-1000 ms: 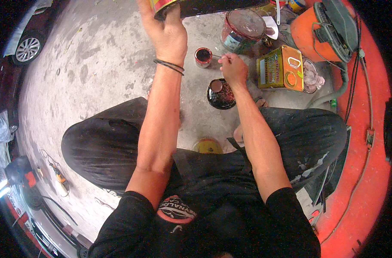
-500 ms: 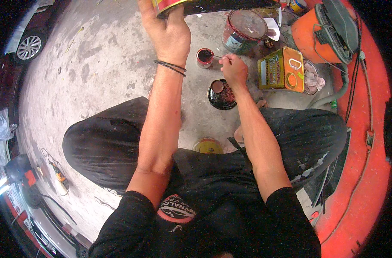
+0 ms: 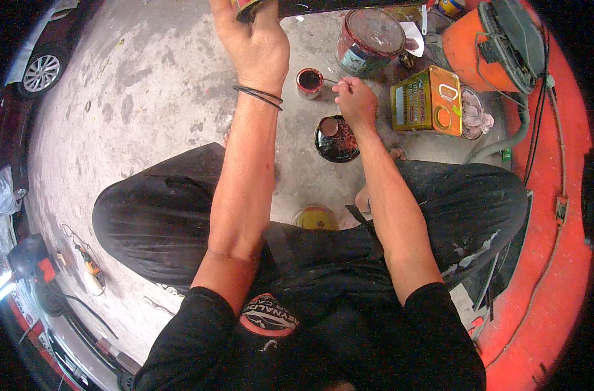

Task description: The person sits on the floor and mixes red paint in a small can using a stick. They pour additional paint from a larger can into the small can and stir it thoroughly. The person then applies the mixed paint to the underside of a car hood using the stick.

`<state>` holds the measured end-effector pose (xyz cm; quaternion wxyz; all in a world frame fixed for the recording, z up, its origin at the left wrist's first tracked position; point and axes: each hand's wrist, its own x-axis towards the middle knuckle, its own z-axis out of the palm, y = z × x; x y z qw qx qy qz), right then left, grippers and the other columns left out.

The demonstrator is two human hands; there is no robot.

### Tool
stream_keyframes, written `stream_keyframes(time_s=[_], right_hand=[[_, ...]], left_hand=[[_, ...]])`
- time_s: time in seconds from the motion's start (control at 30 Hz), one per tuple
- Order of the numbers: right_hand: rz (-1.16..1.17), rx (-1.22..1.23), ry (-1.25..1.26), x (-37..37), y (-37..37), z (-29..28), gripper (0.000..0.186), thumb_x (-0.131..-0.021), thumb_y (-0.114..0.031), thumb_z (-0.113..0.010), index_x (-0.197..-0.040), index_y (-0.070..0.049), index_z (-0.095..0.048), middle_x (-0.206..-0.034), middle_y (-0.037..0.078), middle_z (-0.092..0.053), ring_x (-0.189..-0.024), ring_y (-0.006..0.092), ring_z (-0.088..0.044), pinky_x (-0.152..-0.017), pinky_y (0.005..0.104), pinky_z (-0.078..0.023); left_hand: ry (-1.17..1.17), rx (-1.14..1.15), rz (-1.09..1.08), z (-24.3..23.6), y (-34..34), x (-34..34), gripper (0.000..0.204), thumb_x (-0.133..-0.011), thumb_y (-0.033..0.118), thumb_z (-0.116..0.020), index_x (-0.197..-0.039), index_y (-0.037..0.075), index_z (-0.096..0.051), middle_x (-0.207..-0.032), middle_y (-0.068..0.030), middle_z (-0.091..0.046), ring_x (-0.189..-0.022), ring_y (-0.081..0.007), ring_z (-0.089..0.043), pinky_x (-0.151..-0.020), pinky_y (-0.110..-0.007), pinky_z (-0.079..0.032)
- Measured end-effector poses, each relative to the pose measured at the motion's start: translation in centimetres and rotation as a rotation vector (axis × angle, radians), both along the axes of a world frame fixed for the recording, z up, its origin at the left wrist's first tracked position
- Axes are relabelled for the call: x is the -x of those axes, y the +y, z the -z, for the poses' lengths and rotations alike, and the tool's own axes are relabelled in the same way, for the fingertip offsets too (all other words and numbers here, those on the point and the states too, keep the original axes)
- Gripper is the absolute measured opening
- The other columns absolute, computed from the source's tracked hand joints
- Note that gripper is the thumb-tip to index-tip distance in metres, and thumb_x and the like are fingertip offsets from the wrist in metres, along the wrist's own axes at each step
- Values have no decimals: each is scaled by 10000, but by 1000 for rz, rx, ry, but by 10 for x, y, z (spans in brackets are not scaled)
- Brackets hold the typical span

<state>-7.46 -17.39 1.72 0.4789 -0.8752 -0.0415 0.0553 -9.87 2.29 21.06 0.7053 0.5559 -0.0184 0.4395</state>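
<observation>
Since the earlier frame, the can [image 3: 248, 8] has slipped farther past the far edge of view, so less of it shows, while the right hand [image 3: 357, 99] keeps its place beside the cup [image 3: 309, 96]. Nearest, a round yellow lid [image 3: 315, 219] sits on the floor between the knees, and beyond it lies a dark, red-splashed dish [image 3: 337, 146] with a brown disc [image 3: 329, 126] on it, just below the right wrist. The right hand is nearly closed, its fingertips pinching a thin stick [image 3: 329, 81] that runs left to the rim of the cup, which stands upright on the bare floor; whether the tip is down in the dark contents I cannot tell. A light, steady pinch and slow turns would suit so small a cup, since nothing braces it and a sideways push could tip it. The forearm is best kept raised, clear of the wet-looking dish. The square tin [image 3: 417, 104] stands to the right, leaving the elbow room. Farthest, the left hand [image 3: 254, 55] is part closed around the can, its fingertips mostly hidden; holding that level and away from the cup seems wise while the eyes are on the stick.
</observation>
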Motion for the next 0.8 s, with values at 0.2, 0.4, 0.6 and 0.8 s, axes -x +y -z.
stream_keyframes(time_s=[0.2,0.4,0.6,0.8], right_hand=[[20,-8,43,1,4,-5,288,-1021,-286,-614,-1098,-65,-782,-997,92,-835,-957,322,-788,-877,445,-588],[-2,-2,1,-3,3,12,302,-1024,-303,-609,-1100,-65,-780,-988,93,-832,-938,321,-787,-873,451,-584],[-44,-48,90,4,4,-12,327,-1061,-250,-596,-1205,7,-738,-1012,111,-830,-820,208,-784,-761,362,-601],[-30,-26,53,-3,-1,4,297,-1056,-275,-586,-1159,-55,-757,-980,87,-835,-771,241,-792,-784,411,-601]], left_hand=[[23,-46,-85,4,0,-1,154,-1057,89,-691,-1176,-6,-712,-1105,-40,-718,-974,-141,-665,-825,-289,-555],[167,-122,60,16,34,8,165,-1054,93,-697,-1193,6,-717,-1087,-25,-711,-946,-125,-639,-801,-281,-532],[43,-130,-165,-9,8,2,625,-1027,6,-626,-1622,18,-436,-1512,-149,-578,-1324,-233,-577,-1094,-371,-488],[-23,-216,-120,-27,-11,-6,865,-991,16,-641,-1745,67,-221,-1780,-163,-289,-1579,-255,-357,-1268,-383,-337]])
